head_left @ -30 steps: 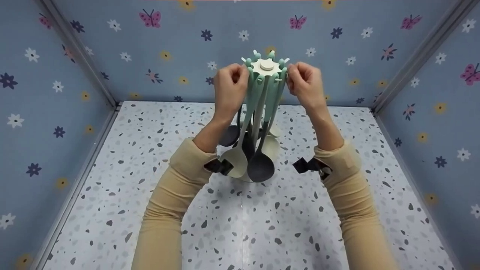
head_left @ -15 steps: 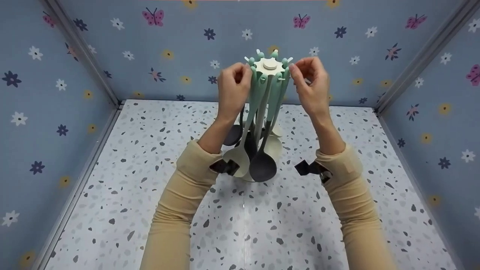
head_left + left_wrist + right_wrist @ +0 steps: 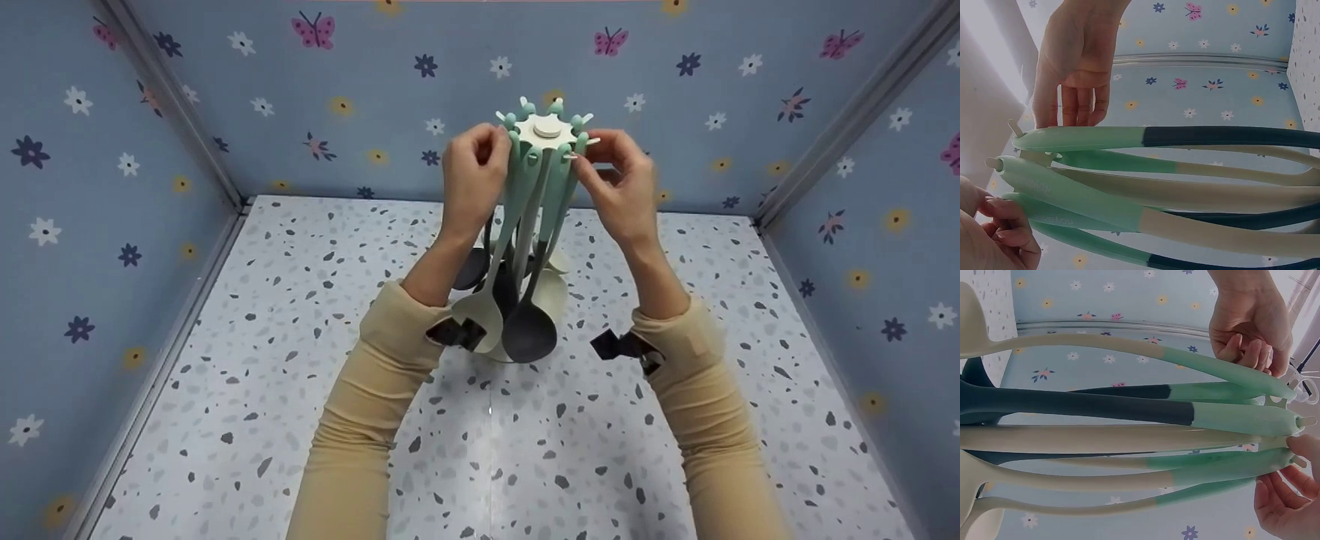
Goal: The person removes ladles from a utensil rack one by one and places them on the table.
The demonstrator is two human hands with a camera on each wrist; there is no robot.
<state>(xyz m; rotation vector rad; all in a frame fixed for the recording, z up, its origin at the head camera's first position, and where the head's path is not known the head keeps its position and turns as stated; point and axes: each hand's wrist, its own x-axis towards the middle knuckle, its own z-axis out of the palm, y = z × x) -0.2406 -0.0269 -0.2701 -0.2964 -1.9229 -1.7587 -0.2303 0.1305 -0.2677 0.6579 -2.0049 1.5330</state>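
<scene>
A rotating utensil rack with a cream top point(image 3: 546, 129) stands upright between my hands, hung with several kitchen utensils by their green handles. Dark ladle point(image 3: 530, 332) and cream spoon-like utensil point(image 3: 480, 311) hang on its near side. My left hand point(image 3: 474, 172) pinches a green handle's upper end at the rack's left; in the left wrist view its fingertips point(image 3: 1009, 216) meet that end. At the right side, my right hand point(image 3: 626, 187) has thumb and fingers around another green handle's top, that of a cream-shafted utensil point(image 3: 1230, 467). Its far fingers are partly hidden behind the handles.
The rack stands toward the back of a white speckled tabletop point(image 3: 465, 465). A blue flowered panel point(image 3: 360, 90) rises behind, with similar panels at left and right. Each sleeve carries a small black wrist camera point(image 3: 457, 332).
My right hand let go of the rack's right side, its fingers spread, and now closes slightly lower and nearer, around a handle top. The left hand keeps its pinch. The whole view shifts slightly.
</scene>
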